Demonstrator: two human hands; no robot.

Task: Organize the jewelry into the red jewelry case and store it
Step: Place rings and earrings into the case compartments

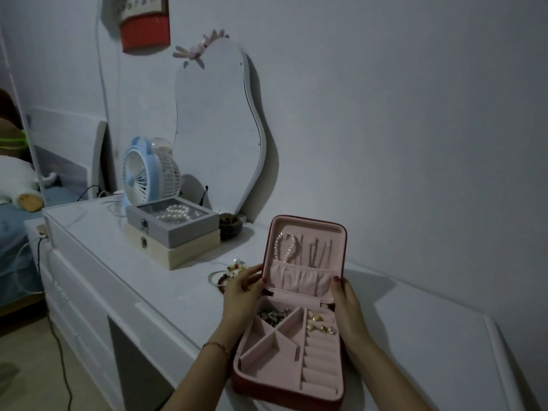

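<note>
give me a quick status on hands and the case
Left hand and right hand gripping upright lid. Red jewelry case open. Loose bracelets on table.

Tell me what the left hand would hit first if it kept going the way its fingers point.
The left hand points right, fingertips already at the upright pink-lined lid of the open red jewelry case. It would probably press that lid's left edge first.

Dim bluish light, soft shadows, slight blur, wide-angle edge distortion
</note>
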